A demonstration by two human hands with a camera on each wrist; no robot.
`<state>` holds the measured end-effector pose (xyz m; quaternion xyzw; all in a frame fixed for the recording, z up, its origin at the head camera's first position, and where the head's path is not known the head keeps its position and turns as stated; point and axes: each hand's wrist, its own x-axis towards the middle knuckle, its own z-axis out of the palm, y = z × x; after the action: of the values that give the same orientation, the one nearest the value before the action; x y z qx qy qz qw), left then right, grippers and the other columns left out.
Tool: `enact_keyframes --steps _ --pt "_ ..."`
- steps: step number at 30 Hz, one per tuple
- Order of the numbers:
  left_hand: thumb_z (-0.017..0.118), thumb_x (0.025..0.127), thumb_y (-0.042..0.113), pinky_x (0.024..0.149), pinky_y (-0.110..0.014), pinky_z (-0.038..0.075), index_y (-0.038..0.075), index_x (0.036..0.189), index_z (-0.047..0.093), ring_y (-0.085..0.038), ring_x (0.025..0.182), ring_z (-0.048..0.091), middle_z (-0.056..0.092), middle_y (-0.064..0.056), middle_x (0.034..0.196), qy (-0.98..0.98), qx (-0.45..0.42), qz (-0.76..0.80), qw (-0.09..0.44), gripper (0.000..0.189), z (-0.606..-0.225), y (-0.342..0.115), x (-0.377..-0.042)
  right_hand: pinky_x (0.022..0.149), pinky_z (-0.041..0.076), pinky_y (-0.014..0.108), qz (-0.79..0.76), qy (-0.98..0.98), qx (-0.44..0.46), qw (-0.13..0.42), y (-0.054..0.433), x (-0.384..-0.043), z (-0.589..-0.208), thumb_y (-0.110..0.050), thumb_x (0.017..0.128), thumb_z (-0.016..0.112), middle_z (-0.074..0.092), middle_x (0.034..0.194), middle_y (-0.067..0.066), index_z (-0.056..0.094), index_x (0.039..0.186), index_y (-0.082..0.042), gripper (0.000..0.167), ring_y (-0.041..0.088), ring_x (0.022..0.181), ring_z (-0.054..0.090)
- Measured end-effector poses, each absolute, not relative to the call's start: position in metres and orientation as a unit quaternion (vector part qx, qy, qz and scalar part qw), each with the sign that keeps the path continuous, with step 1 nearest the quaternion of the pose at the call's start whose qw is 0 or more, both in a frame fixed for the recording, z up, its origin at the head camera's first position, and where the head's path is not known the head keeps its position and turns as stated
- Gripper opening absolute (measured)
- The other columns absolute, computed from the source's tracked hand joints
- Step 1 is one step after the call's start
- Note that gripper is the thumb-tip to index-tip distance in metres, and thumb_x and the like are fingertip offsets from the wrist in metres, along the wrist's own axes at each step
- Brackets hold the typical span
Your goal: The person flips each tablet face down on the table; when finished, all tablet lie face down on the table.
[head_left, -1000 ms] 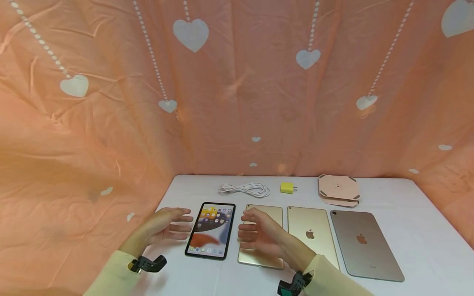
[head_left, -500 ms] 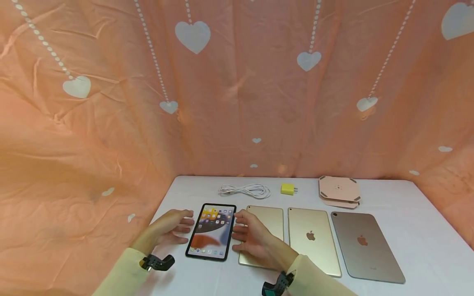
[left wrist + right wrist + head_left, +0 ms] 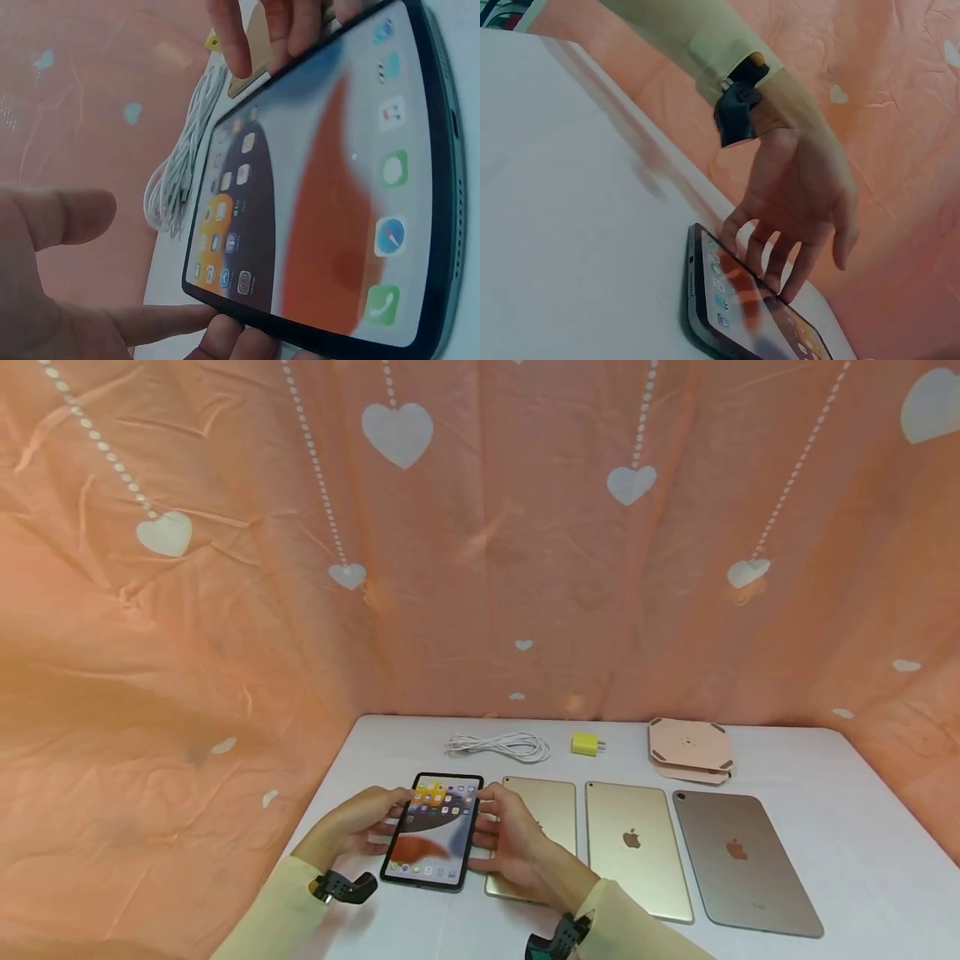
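A black-rimmed tablet (image 3: 431,837) with its screen lit lies face up on the white table, between the two hands. At its left edge is my left hand (image 3: 351,827); its fingertips touch the rim, and the thumb (image 3: 79,217) stands up clear of the screen. Along the opposite edge is my right hand (image 3: 521,843), fingers (image 3: 231,45) loosely bent against or beside the rim; whether its thumb touches the tablet is unclear. Beneath the right hand lies a gold tablet (image 3: 546,797), face down and partly covered by that hand.
Farther right, another gold tablet (image 3: 637,872) and a grey tablet (image 3: 750,877) lie face down. Behind them are a coiled white cable (image 3: 501,745), a yellow charger plug (image 3: 585,743) and a folded pink stand (image 3: 690,745). An orange curtain (image 3: 480,568) closes off the back.
Both hands have moved in toward the lit tablet: the left to the right, the right to the left. Gaps at both of its edges have closed. The other things stay put.
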<state>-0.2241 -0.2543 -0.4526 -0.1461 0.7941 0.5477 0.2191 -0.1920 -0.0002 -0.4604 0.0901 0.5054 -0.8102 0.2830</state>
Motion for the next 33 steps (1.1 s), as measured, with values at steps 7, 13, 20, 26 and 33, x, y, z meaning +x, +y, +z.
enact_keyframes --steps 7,13,20,26,33 --pt "0.06 0.108 0.039 0.073 -0.039 0.063 0.002 0.12 0.06 -0.022 0.09 0.068 0.062 -0.007 0.107 0.78 -0.125 0.564 0.24 0.04 -0.45 -0.239 -0.22 0.092 0.051 0.04 -0.817 0.493 0.076 0.288 0.012 -0.192 -0.455 -0.041 0.098 0.054 0.052 0.113 0.002 0.047 0.149 -0.002 0.065 0.023 0.104 0.056" --pt "0.058 0.109 0.038 0.077 -0.042 0.065 0.001 0.124 0.06 -0.025 0.093 0.066 0.063 -0.008 0.108 0.749 -0.099 0.599 0.264 0.04 -0.453 -0.226 -0.219 0.094 0.052 0.042 -0.819 0.479 0.037 0.314 0.027 -0.188 -0.446 -0.042 0.102 0.048 0.051 0.123 0.007 0.028 0.163 -0.009 0.073 0.024 0.11 0.056" --pt "0.057 0.111 0.037 0.096 -0.061 0.064 -0.01 0.145 0.052 -0.039 0.116 0.064 0.059 -0.026 0.138 0.706 -0.056 0.646 0.285 0.058 -0.454 -0.221 -0.214 0.099 0.056 0.044 -0.81 0.501 0.005 0.304 0.041 -0.182 -0.426 -0.04 0.106 0.044 0.046 0.144 0.018 0.026 0.166 -0.007 0.072 0.03 0.12 0.054" --pt "0.051 0.114 0.038 0.098 -0.058 0.064 -0.005 0.159 0.047 -0.047 0.138 0.058 0.051 -0.03 0.159 0.724 0.017 0.633 0.275 0.062 -0.419 -0.215 -0.21 0.113 0.053 0.056 -0.811 0.496 -0.011 0.309 0.039 -0.174 -0.411 -0.039 0.107 0.045 0.03 0.162 0.026 0.025 0.166 -0.002 0.072 0.04 0.138 0.047" --pt "0.054 0.114 0.039 0.096 -0.061 0.065 -0.003 0.155 0.052 -0.041 0.136 0.062 0.052 -0.024 0.158 0.71 0.082 0.632 0.299 0.059 -0.377 -0.2 -0.21 0.117 0.052 0.063 -0.826 0.48 -0.025 0.296 0.024 -0.177 -0.4 -0.04 0.108 0.046 0.028 0.159 0.026 0.021 0.164 0.0 0.073 0.043 0.137 0.043"
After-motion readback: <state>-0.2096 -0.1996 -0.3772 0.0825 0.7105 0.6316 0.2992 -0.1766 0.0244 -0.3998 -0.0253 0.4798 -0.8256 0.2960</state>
